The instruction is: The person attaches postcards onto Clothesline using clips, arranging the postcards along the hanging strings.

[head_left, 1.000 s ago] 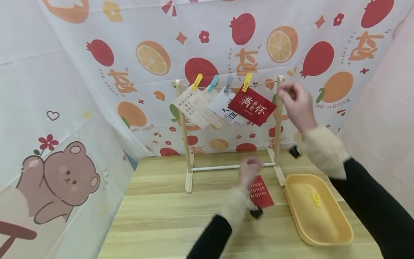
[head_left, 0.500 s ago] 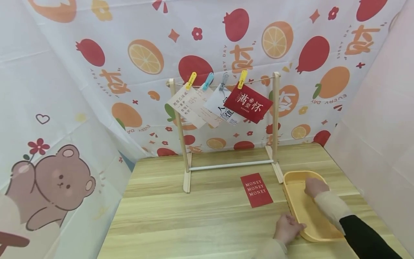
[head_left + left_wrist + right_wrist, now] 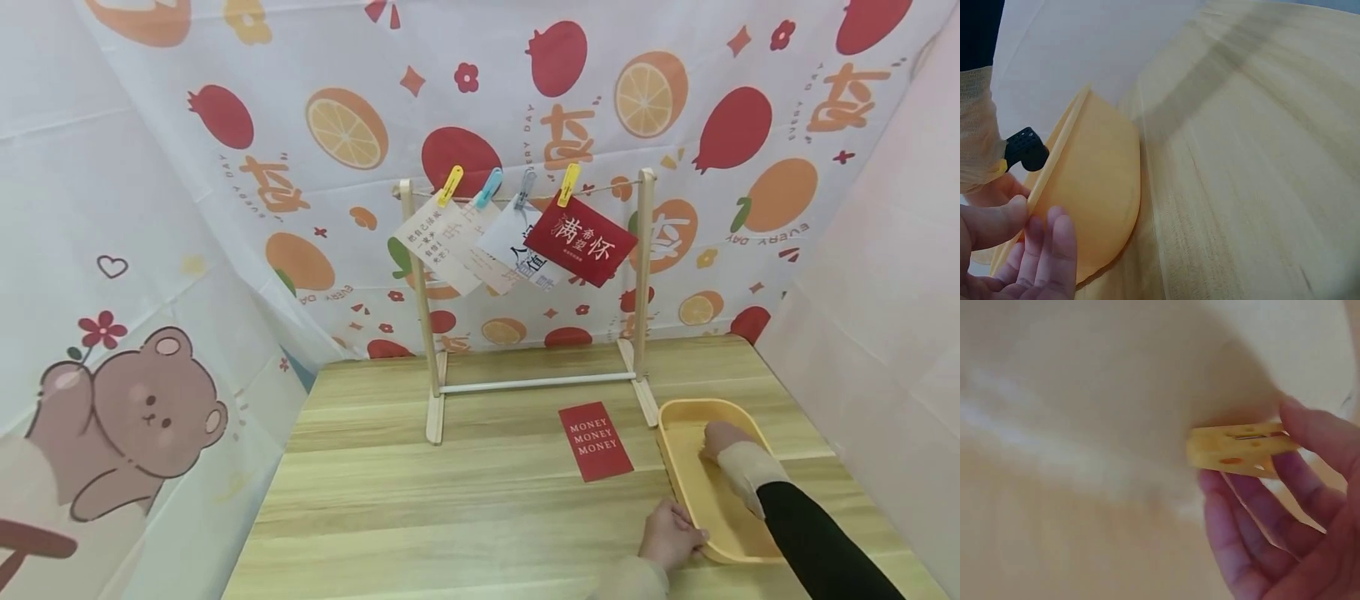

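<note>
My right hand (image 3: 726,437) reaches down inside the yellow plastic tray (image 3: 729,533). In the right wrist view its thumb and fingers pinch a yellow clothespin (image 3: 1238,451) above the tray's pale surface. My left hand (image 3: 666,535) grips the tray's near left rim; in the left wrist view the thumb lies on one side of the rim (image 3: 1063,147) and the fingers on the other. A red card (image 3: 597,442) printed "MONEY" lies flat on the table, left of the tray.
Behind stands a wooden rack (image 3: 643,283) with a string. Clothespins hold two beige cards (image 3: 442,246), a white card (image 3: 506,237) and a red card (image 3: 581,240) on it. A white bar (image 3: 536,383) joins its feet. Printed cloth (image 3: 360,275) hangs behind the table.
A second ago my right hand was up by the rack's right post and my left near the lying red card. Both have come down to the tray, and the right now pinches the clothespin.
</note>
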Tool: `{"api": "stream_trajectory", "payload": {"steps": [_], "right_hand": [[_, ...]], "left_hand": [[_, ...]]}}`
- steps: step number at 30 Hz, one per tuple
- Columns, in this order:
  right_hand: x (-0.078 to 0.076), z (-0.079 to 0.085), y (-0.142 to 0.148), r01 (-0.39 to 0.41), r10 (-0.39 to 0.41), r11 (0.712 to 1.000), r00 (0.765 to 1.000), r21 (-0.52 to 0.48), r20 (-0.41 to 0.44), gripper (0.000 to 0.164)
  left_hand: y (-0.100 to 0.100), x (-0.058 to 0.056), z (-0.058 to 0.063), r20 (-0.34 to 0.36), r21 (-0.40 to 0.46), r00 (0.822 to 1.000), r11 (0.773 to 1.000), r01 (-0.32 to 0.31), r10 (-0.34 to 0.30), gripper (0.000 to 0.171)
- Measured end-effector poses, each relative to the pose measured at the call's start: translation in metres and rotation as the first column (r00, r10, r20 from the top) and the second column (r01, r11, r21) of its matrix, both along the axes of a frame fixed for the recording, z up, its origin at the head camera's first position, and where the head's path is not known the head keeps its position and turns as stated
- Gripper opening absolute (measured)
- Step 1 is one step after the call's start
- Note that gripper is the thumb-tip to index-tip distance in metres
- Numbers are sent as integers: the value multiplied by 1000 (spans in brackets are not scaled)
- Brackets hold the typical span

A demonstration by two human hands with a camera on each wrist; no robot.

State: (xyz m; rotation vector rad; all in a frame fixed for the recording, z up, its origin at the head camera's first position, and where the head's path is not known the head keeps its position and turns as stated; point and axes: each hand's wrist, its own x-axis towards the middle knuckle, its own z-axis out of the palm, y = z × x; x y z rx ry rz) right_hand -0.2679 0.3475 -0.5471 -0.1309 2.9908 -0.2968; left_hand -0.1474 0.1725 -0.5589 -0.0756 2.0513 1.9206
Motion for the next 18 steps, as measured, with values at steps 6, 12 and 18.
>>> {"api": "stream_trajectory", "payload": {"steps": [6, 12, 18], "right_hand": [[-2, 10, -10, 93, -102, 984, 994, -151, -49, 29], [-2, 20, -10, 58, -76, 984, 992, -168, -102, 24], [5, 24, -5, 48, -105, 964, 972, -263, -208, 20]], "left_hand": [[1, 1, 0, 25, 48, 1000, 999, -17, 16, 34], [0, 0, 1, 48, 49, 999, 999, -23, 20, 33], [-2, -2, 1, 2, -34, 1000, 999, 8, -8, 32]]}}
